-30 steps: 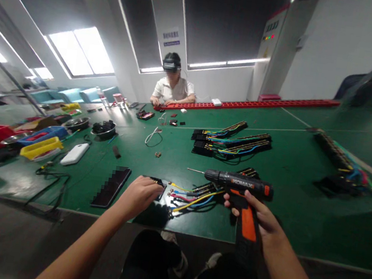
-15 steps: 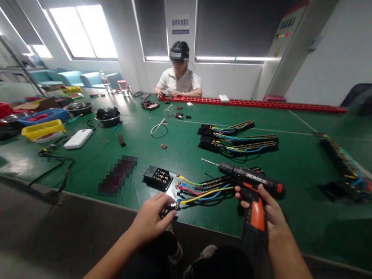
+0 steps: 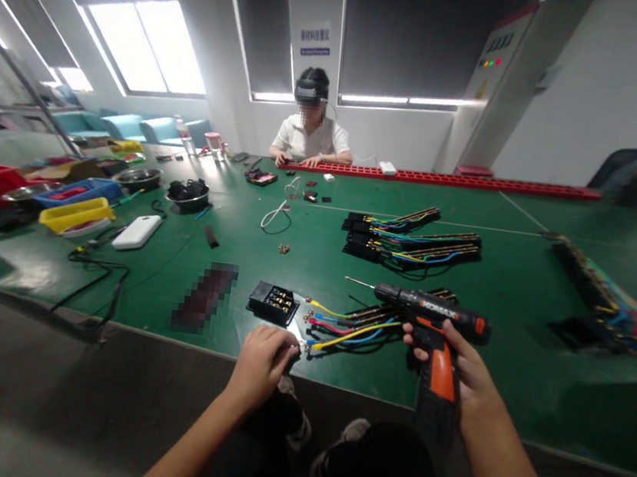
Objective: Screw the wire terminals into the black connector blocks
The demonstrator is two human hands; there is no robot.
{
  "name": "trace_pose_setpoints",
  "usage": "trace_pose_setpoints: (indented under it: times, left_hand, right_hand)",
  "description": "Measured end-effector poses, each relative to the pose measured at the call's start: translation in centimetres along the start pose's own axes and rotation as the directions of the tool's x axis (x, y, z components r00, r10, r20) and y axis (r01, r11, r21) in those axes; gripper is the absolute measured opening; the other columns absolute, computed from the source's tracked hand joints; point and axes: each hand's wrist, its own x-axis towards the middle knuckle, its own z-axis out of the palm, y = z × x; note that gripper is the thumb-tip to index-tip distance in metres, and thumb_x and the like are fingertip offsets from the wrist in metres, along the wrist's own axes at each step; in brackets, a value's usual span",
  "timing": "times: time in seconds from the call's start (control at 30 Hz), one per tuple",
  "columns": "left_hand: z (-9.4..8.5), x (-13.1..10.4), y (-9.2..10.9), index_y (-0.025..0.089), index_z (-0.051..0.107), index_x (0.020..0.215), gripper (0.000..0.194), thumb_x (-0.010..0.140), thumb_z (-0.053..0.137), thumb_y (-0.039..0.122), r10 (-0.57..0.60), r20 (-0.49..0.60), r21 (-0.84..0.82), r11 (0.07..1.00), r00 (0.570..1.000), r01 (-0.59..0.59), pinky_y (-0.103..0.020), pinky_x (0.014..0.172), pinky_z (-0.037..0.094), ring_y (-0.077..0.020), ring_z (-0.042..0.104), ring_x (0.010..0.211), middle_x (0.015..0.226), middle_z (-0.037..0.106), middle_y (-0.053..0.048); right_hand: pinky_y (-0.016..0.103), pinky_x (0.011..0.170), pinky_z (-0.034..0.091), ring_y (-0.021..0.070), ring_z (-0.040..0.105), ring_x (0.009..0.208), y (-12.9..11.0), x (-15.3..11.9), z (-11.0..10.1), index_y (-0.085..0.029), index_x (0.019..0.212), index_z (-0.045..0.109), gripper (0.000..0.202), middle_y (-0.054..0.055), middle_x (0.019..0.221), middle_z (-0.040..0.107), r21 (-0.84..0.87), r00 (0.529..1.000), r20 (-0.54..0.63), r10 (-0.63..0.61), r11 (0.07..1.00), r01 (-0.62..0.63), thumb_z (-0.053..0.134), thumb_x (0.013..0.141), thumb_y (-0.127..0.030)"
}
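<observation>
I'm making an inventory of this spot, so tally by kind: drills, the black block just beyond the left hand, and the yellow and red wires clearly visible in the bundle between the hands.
Drill: 1
Black block: 1
Yellow wires: 2
Red wire: 1
Total: 5

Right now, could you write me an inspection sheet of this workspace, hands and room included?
Surface: flat green tabletop with pale lines across it.
Work items: black rectangular plastic block; black-and-orange power drill.
Clutter: yellow plastic bin and round metal bowl of dark pieces, on the left.
Hands: right hand holds the drill; left hand has its fingers beside wire ends, anything pinched too small to tell.
Cables: coloured wires ending beside the block; loose white cable farther off.
Surroundings: person in white shirt across the tabletop; pale cabinet with coloured lights.
</observation>
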Motion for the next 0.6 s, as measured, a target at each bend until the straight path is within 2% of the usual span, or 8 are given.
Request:
trace_pose_setpoints:
  times: [0.23, 0.37, 0.6]
  left_hand:
    - [0.2, 1.1, 0.5, 0.027, 0.071, 0.090, 0.013, 0.092, 0.060, 0.033, -0.135, 0.001, 0.040, 0.990, 0.991, 0.135, -0.036, 0.081, 0.036, -0.0228, 0.057, 0.092, 0.095, 0.070, -0.001]
    - [0.6, 1.3, 1.0, 0.029, 0.072, 0.091, 0.014, 0.092, 0.060, 0.036, -0.184, -0.034, 0.108, 0.976, 0.982, 0.187, -0.035, 0.079, 0.035, -0.0231, 0.057, 0.094, 0.098, 0.070, -0.001]
    - [0.9, 0.8, 0.5, 0.028, 0.072, 0.094, 0.017, 0.094, 0.057, 0.037, -0.133, -0.073, 0.159, 0.977, 0.988, 0.143, -0.035, 0.079, 0.037, -0.0245, 0.055, 0.093, 0.097, 0.068, -0.003]
  right_hand:
    - [0.019, 0.052, 0.058, 0.0139, 0.068, 0.059, 0.0, -0.3, 1.1, -0.014, 0.107, 0.071, 0.036, 0.011, 0.094, 0.077, -0.017, 0.999, -0.016, -0.044, 0.999, 0.044, 0.075, 0.080, -0.038]
    - [0.019, 0.051, 0.057, 0.0143, 0.068, 0.059, 0.0, -0.3, 1.3, -0.014, 0.103, 0.072, 0.035, 0.012, 0.092, 0.077, -0.017, 0.997, -0.020, -0.076, 0.997, 0.075, 0.076, 0.078, -0.038]
    - [0.018, 0.045, 0.055, 0.0145, 0.067, 0.055, 0.0, -0.3, 0.7, -0.007, 0.100, 0.073, 0.038, 0.014, 0.084, 0.076, 0.022, 0.998, -0.055, 0.044, 0.999, -0.042, 0.066, 0.087, -0.042]
